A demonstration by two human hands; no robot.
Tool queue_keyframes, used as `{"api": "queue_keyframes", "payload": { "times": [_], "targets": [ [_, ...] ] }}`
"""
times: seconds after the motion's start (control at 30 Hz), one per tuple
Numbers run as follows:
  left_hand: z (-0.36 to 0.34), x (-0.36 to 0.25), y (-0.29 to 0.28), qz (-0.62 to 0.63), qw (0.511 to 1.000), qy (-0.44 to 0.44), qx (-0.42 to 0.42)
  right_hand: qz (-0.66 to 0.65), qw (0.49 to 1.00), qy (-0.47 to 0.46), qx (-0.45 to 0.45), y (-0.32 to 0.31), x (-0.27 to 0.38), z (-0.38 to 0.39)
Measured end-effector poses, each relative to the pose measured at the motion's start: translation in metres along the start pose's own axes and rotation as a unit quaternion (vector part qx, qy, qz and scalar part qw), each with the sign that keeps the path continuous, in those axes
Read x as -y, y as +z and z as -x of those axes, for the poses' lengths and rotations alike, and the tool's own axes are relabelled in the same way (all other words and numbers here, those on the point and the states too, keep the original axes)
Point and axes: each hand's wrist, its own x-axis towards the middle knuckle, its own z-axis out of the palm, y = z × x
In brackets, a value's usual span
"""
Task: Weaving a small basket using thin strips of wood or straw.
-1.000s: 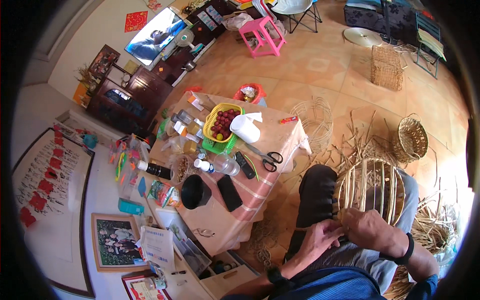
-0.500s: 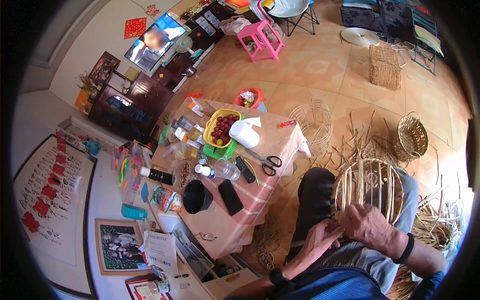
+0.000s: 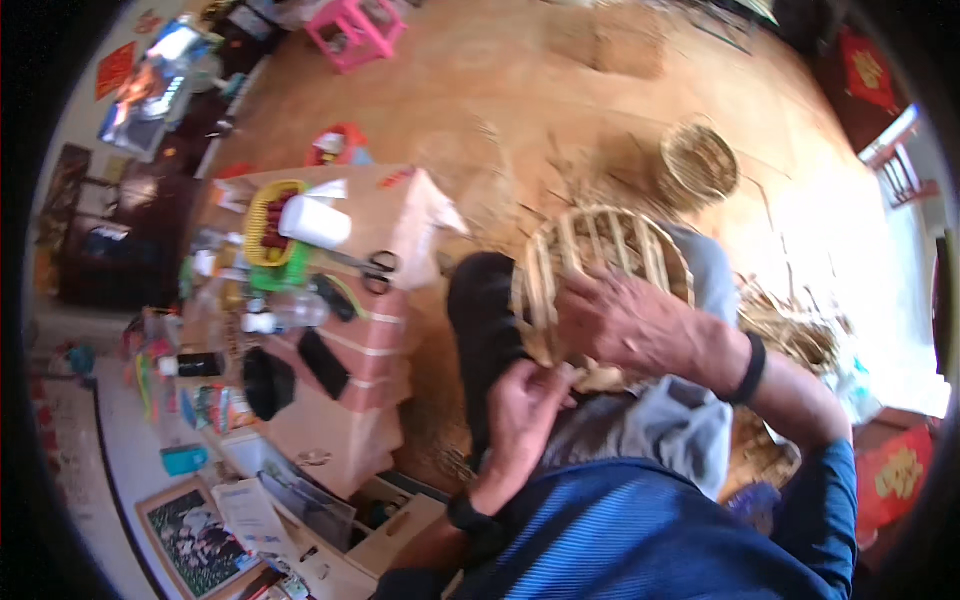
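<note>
A round, unfinished basket (image 3: 655, 245) of pale plant strips, with bars running across its opening, rests on my lap. My right hand (image 3: 640, 325) lies over its near left part, fingers bent down among the bars; the fingertips are hidden. By the near rim my left hand (image 3: 522, 415) is closed, thumb and fingers pinched together. A pale tan piece (image 3: 600, 378) shows beside its fingertips, but blur hides whether it is held. Both wrists carry dark bands.
At my left a table (image 3: 370, 440) bears scissors (image 3: 378, 270), a black phone (image 3: 323, 363), a white paper roll (image 3: 315, 222) and a yellow fruit basket (image 3: 262, 225). A finished-looking woven basket (image 3: 700, 165) stands on the floor ahead. Loose strips (image 3: 790, 325) lie at my right.
The view has swung to the right, so the table and lap basket sit further left and blur. My right hand has moved further over the basket's bars, and my hands are further apart.
</note>
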Motion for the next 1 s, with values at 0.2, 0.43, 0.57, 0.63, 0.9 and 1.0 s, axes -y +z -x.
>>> {"api": "queue_keyframes", "payload": {
  "times": [0.2,0.43,0.57,0.63,0.9,1.0],
  "targets": [
    [-0.002,0.008,0.003,-0.015,1.000,0.014,0.018,-0.277,0.958,0.056,-0.050,0.006,0.008,0.024],
    [0.008,0.010,0.003,-0.015,1.000,0.012,0.017,-0.409,0.909,0.064,-0.043,-0.007,0.030,0.042],
    [0.007,0.003,0.006,0.030,0.998,-0.050,-0.006,-0.295,0.937,0.186,-0.032,-0.017,0.055,0.043],
    [0.007,0.007,0.006,0.088,0.995,-0.047,-0.010,-0.221,0.946,0.237,-0.026,-0.009,0.054,0.051],
    [0.004,0.002,0.003,0.061,0.997,-0.030,0.018,-0.232,0.903,0.360,0.020,0.003,0.066,0.087],
    [0.002,0.003,0.002,0.065,0.997,-0.027,0.032,-0.259,0.892,0.371,0.010,0.007,0.074,0.090]
  ]
}}
